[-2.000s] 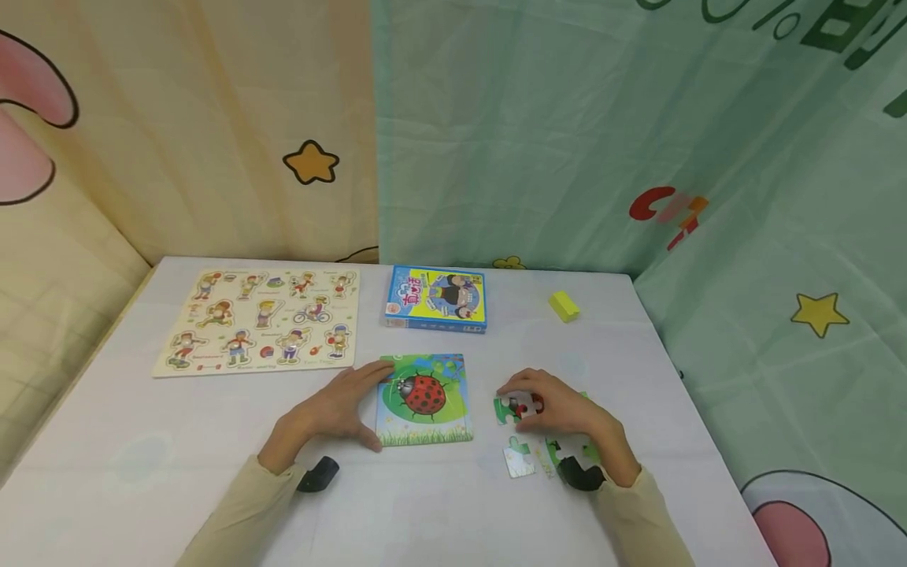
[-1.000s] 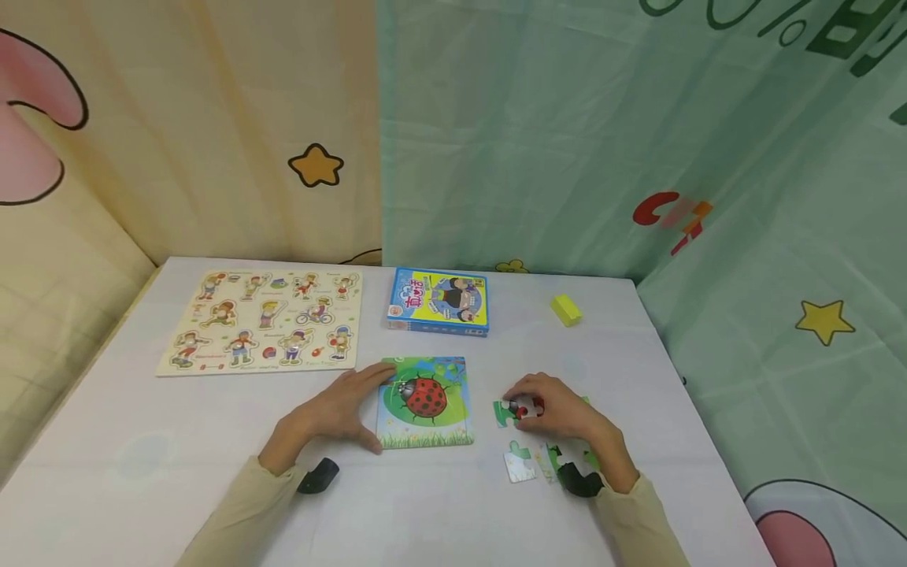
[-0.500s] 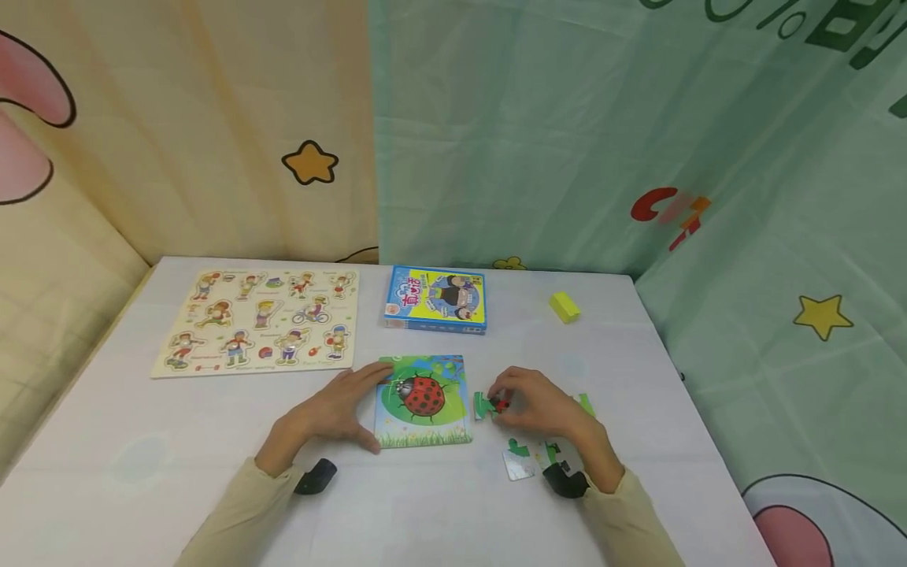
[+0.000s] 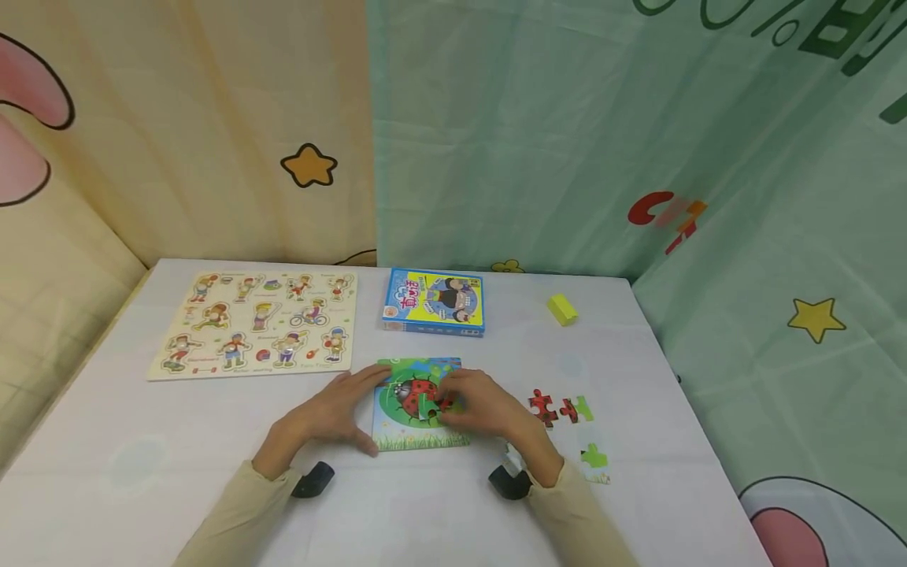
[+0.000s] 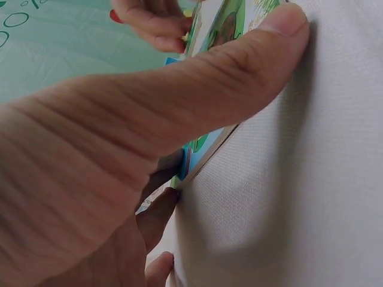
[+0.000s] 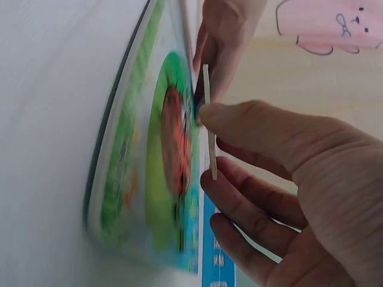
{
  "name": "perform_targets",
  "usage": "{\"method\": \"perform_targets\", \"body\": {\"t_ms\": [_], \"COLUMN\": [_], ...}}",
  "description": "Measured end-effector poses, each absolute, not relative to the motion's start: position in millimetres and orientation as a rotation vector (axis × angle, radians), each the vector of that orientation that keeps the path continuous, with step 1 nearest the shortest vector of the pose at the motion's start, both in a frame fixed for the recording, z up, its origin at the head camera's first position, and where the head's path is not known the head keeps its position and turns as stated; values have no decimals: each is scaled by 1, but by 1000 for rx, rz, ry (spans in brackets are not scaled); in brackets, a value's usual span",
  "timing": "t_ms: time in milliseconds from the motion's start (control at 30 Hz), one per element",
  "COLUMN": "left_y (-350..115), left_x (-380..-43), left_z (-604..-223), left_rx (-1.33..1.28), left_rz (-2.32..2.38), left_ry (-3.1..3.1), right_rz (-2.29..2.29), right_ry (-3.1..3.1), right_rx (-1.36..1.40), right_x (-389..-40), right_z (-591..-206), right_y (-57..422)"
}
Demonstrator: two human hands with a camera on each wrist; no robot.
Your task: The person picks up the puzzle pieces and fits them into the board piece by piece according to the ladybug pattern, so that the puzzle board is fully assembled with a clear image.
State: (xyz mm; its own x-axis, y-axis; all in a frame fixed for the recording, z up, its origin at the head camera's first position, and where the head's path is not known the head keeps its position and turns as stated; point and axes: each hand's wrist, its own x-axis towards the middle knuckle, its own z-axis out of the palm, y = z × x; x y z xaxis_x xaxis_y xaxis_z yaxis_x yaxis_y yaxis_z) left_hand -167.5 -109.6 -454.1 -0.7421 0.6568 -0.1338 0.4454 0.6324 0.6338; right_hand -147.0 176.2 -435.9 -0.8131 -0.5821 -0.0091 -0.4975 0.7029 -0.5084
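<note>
A square ladybug puzzle board (image 4: pixel 416 442) lies flat on the table in front of the person. My left hand (image 4: pixel 327 416) spans its left side, fingers at the upper left corner and thumb at the lower left corner; the left wrist view shows the thumb long and straight beside the board. My right hand (image 4: pixel 482 402) pinches a green-and-red puzzle piece (image 4: pixel 426 407) over the ladybug picture. Seen edge-on in the right wrist view, the thin puzzle piece (image 6: pixel 207 89) stands between thumb and fingertips, apart from the board.
Right of the board lie loose pieces: a red piece (image 4: pixel 542 408), a red-and-green piece (image 4: pixel 578 409) and a green piece (image 4: pixel 595 457). Another is partly hidden by the right wrist. Behind are a peg puzzle (image 4: pixel 244 337), a blue-and-yellow box (image 4: pixel 434 302) and a yellow block (image 4: pixel 563 309).
My right hand has lifted the puzzle piece from the pile and carried it left over the board, uncovering loose pieces. My left hand stays at the board's left side.
</note>
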Motion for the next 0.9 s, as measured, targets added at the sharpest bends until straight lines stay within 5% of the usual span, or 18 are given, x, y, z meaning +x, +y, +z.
{"method": "perform_targets", "body": {"t_ms": [900], "left_y": [-97], "left_x": [-165], "left_z": [-461], "left_rx": [898], "left_rz": [770], "left_ry": [2838], "right_rz": [-609], "right_ry": [2900], "right_rx": [-884], "right_x": [-150], "right_z": [-449], "right_y": [113]}}
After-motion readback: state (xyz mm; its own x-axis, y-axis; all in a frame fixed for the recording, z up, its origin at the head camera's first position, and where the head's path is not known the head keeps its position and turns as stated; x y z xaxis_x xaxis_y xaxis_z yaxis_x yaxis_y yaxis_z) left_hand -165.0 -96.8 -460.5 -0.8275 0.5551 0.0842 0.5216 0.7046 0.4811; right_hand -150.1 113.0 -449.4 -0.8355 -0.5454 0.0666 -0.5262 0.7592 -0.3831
